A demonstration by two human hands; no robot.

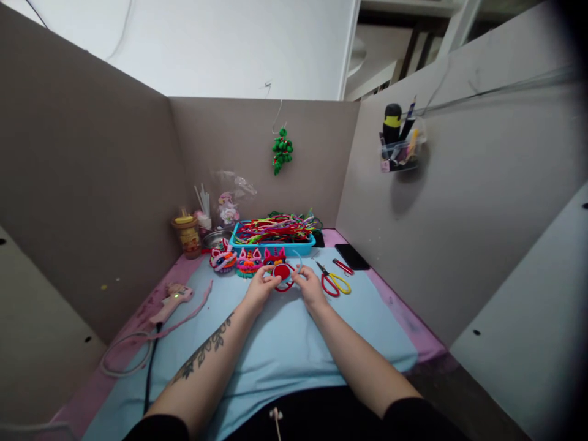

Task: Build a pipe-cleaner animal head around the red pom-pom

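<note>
Between my hands, just above the blue cloth, is a round red disc with a light-blue edge. My left hand pinches its left side, thumb on the front. At the right side, my right hand has its fingers closed on a light-blue pipe cleaner whose free end curls upward. Red strands show below the disc; how they join it I cannot tell. Right behind stand several colourful fuzzy animal heads. Scissors with one red and one yellow handle lie just right of my right hand.
A blue tray heaped with coloured pipe cleaners stands at the back. A pink glue gun with its cable lies left, near a drink cup. A red-handled tool and a black phone lie right. Partitions enclose three sides.
</note>
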